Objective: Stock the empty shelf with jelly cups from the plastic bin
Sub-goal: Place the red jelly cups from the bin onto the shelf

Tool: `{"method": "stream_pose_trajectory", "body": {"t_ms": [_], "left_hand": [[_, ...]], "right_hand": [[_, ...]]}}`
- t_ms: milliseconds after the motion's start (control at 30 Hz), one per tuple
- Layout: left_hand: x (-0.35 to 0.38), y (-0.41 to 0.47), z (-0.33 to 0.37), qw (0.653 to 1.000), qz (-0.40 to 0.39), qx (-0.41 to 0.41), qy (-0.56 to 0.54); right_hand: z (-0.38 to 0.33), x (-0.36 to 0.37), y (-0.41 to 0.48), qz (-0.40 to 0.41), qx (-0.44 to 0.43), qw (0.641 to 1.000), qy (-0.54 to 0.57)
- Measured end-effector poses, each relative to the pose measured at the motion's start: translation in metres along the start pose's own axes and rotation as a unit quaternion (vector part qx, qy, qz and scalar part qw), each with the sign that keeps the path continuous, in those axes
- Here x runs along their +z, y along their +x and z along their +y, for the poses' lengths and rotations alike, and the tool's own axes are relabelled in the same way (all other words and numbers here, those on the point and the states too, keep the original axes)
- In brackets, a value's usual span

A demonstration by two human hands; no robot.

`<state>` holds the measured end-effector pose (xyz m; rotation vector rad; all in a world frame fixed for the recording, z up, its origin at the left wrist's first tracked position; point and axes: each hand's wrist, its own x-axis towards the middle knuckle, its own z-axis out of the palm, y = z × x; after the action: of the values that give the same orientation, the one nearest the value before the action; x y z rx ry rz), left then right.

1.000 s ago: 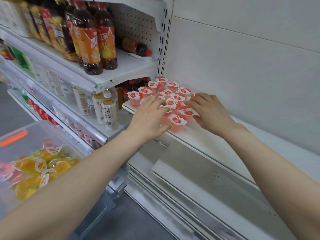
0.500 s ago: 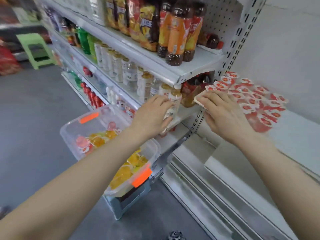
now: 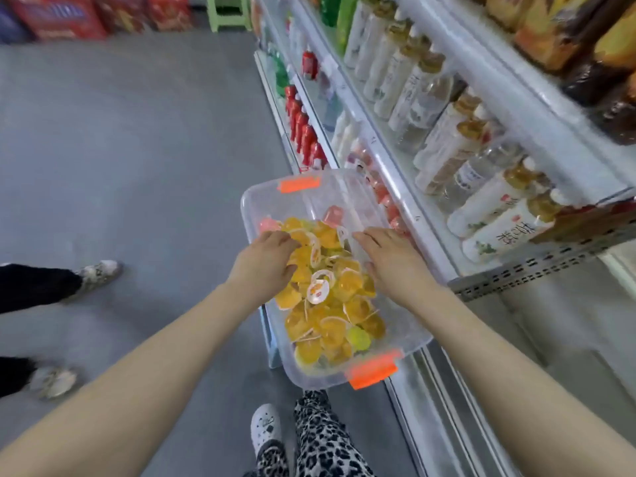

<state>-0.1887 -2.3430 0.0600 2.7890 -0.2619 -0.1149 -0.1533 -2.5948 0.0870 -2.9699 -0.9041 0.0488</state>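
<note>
Yellow jelly cups touching curled fingers

Bottled drinks — shelved, grey floor, green stool, white clog

forearms: bare up to the picture's edge, one on each side of the plastic bin | left hand, right hand: bare | trousers: black-and-pale leopard print, below the bin's near end | clog: white, round holes, just left of the trousers
</note>
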Motion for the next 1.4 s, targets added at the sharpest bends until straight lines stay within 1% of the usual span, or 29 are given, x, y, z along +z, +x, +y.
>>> {"method": "stream_pose_trajectory", "body": {"t_ms": [100, 267, 367, 467, 600, 700, 800, 933, 1033, 1167, 1233, 1333, 1400], "left_hand": [[0.007, 0.015, -0.012, 0.999, -0.028, -0.019, 0.031], [0.023, 0.036, -0.021, 0.996, -0.029, -0.011, 0.082], [0.028, 0.037, -0.025, 0.996, -0.025, -0.007, 0.091], [0.029, 0.037, -0.026, 0.995, -0.025, 0.006, 0.097], [0.028, 0.045, -0.025, 0.987, -0.075, 0.006, 0.14], [0.027, 0.061, -0.026, 0.982, -0.088, -0.001, 0.168], [0.024, 0.086, -0.029, 0.967, -0.108, -0.021, 0.229], [0.026, 0.113, -0.031, 0.931, -0.187, -0.079, 0.304], [0.031, 0.121, -0.032, 0.912, -0.217, -0.101, 0.333], [0.031, 0.122, -0.03, 0.898, -0.237, -0.101, 0.356], [0.026, 0.12, -0.025, 0.905, -0.217, -0.108, 0.35], [0.011, 0.106, -0.015, 0.936, -0.134, -0.113, 0.306], [0.0, 0.093, -0.005, 0.954, -0.106, -0.105, 0.261]], "right_hand": [[0.005, 0.017, 0.05, -0.07, 0.008, 0.997, 0.013], [0.016, 0.055, 0.122, -0.164, -0.006, 0.986, 0.039], [0.02, 0.074, 0.148, -0.188, -0.008, 0.982, 0.027], [0.022, 0.076, 0.163, -0.176, -0.017, 0.984, -0.021], [0.024, 0.08, 0.171, -0.171, -0.012, 0.981, -0.094], [0.023, 0.08, 0.173, -0.17, -0.003, 0.977, -0.126], [0.027, 0.081, 0.169, -0.143, -0.01, 0.978, -0.152], [0.026, 0.071, 0.156, -0.152, -0.005, 0.983, -0.105], [0.021, 0.06, 0.136, -0.112, 0.011, 0.992, -0.06], [0.015, 0.053, 0.1, -0.054, 0.056, 0.997, 0.014], [0.011, 0.051, 0.085, -0.033, 0.073, 0.995, 0.052], [0.005, 0.041, 0.063, -0.01, 0.091, 0.989, 0.113], [0.002, 0.034, 0.047, 0.007, 0.115, 0.981, 0.156]]}}
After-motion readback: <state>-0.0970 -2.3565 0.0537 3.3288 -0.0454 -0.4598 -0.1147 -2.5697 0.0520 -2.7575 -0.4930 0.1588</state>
